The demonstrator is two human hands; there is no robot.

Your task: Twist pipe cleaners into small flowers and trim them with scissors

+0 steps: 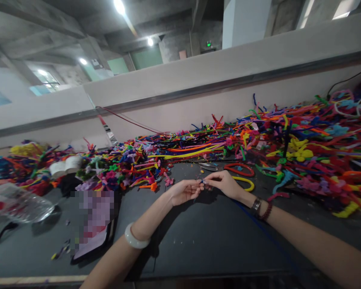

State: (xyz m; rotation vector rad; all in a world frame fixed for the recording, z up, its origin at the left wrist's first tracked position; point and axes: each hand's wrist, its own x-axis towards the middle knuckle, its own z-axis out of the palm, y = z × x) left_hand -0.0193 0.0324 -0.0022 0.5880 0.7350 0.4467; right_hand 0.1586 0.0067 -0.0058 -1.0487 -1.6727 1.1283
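Both hands meet over the dark table, fingertips pinched together. My left hand (185,191) is turned partly palm up, its thumb and index finger closed on a blue pipe cleaner (202,181), of which only a tiny bit shows there. From the other side, my right hand (224,184) pinches the same spot. A blurred blue strand runs below the right forearm toward the table's front edge; whether it is the same piece I cannot tell. Just behind the right hand lie scissors with a red handle (240,169) and a yellow loop (245,184).
A long heap of colourful pipe cleaners (195,150) lines the back of the table (198,249). More are piled at right, with twisted yellow pieces (299,150). On the left are a phone or tablet (93,241) with a blurred-out screen, a clear plastic bottle (33,206) and white rolls (66,166).
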